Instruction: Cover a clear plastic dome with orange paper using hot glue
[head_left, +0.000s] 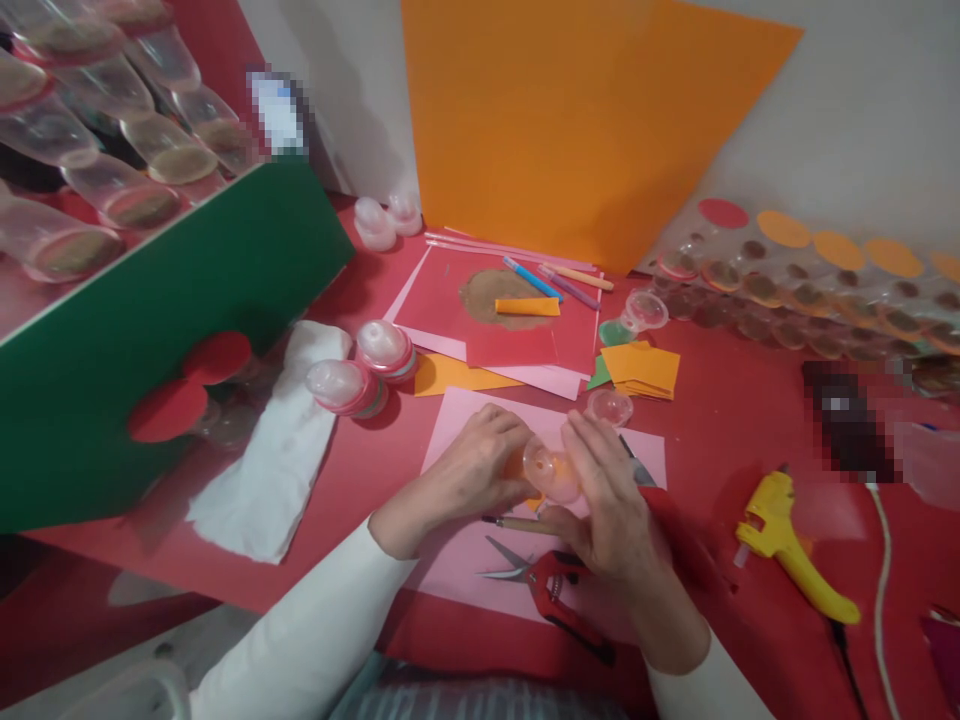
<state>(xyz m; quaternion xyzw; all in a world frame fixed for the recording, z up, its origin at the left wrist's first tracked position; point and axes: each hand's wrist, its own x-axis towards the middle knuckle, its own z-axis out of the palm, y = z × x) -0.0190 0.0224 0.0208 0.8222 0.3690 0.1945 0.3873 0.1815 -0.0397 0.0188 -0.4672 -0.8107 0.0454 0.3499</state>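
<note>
My left hand (472, 470) and my right hand (611, 500) meet over a pink paper sheet (465, 550) and both are closed on a small clear plastic cup (551, 470) with an orange piece against it. A thin brush or pencil (517, 523) lies just under the hands. Red-handled scissors (547, 585) rest on the pink sheet near my right wrist. Another clear cup (609, 406) sits just beyond my right fingers.
A yellow glue gun (787, 545) lies at the right. Behind are red paper with brown powder (499, 295), markers (555, 280), orange squares (641, 368), a big orange sheet (577, 120). Capped cups (364, 370), white cloth (277, 450) and a green board (150, 330) stand left.
</note>
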